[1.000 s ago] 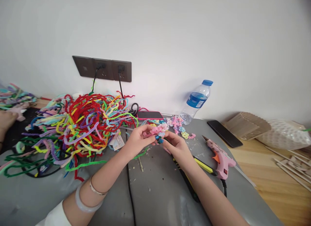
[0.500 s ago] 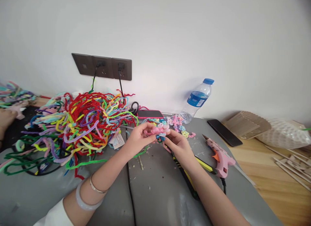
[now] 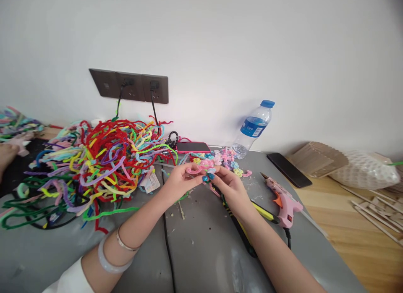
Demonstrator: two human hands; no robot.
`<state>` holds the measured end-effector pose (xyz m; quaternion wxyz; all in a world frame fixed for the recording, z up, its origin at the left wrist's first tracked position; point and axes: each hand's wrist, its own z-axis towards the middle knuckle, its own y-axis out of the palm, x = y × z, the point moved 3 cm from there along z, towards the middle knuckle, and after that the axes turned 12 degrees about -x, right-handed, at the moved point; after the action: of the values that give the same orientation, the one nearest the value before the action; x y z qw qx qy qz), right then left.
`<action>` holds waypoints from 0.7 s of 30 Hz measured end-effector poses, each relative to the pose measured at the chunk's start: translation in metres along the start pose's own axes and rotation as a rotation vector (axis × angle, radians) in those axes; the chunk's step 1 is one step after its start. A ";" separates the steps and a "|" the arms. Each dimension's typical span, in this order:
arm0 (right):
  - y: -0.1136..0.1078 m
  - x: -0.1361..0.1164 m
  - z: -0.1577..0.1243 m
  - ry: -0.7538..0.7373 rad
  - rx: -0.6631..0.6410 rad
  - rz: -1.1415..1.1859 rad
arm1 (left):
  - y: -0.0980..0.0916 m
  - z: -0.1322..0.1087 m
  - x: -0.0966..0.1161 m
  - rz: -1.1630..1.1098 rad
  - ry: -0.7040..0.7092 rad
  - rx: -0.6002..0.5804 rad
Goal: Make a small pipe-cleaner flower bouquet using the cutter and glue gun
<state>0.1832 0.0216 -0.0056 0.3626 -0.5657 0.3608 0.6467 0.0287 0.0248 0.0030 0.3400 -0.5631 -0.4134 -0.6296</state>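
Observation:
Between my fingertips is a pink pipe-cleaner piece (image 3: 197, 169), curled and partly covered by the fingers. My left hand (image 3: 184, 179) pinches it from the left, thumb pointing inward. From the right, my right hand (image 3: 227, 183) closes on the same piece, its thumb nearly touching the left one. Just behind my hands lie several small pastel pipe-cleaner flowers (image 3: 238, 171) in pink, lilac, yellow and blue. Yellow-and-black pliers (image 3: 241, 234) rest beneath my right wrist, partly hidden by the forearm.
A tangled heap of pipe cleaners (image 3: 107, 158) covers the left side. A pink glue gun (image 3: 285, 207), a black phone (image 3: 289, 170) and a tilted water bottle (image 3: 253, 129) stand right. A red-edged phone (image 3: 192, 147) lies by the wall. Another person's hand (image 3: 8, 154) shows far left.
The fingers have shifted slightly around the pink piece, showing more of its curled left end. The whole view has moved a little; both hands keep their grip.

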 end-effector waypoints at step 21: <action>0.000 0.003 0.001 -0.003 0.021 0.025 | 0.008 -0.001 -0.002 -0.006 0.072 0.014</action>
<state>0.1831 0.0225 -0.0081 0.3611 -0.5561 0.3741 0.6483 0.0357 0.0200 0.0018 0.3567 -0.5364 -0.4069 -0.6477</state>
